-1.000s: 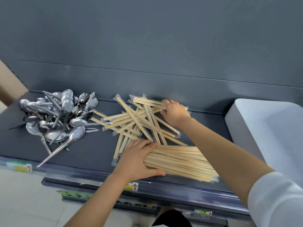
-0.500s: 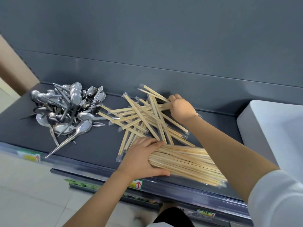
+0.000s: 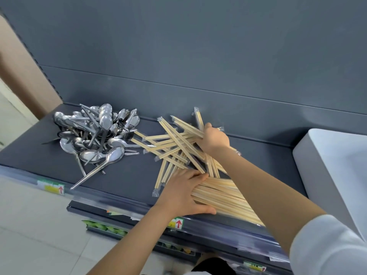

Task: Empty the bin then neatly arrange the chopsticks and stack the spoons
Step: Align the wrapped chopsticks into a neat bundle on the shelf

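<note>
A loose heap of wrapped wooden chopsticks (image 3: 174,147) lies crisscrossed on the dark grey shelf (image 3: 123,175). My right hand (image 3: 215,139) grips several of them at the back of the heap, their wrapped ends fanning up and left. Near the shelf's front edge lies an aligned bundle of chopsticks (image 3: 224,199); my left hand (image 3: 184,193) rests on its left end, thumb at the front, fingers spread over the top. A jumbled pile of metal spoons (image 3: 95,135) sits at the left. The white bin (image 3: 335,175) stands at the right, its inside mostly out of view.
The shelf's back panel (image 3: 198,56) rises right behind the heap. Price labels with red arrows (image 3: 177,223) run along the shelf's front rail. One spoon's handle (image 3: 87,176) reaches almost to the front edge. A lower shelf with green packs (image 3: 105,229) shows below.
My right hand has gathered several chopsticks at the back of the heap and turned them, so their ends now point up and left. My left hand stays on the bundle.
</note>
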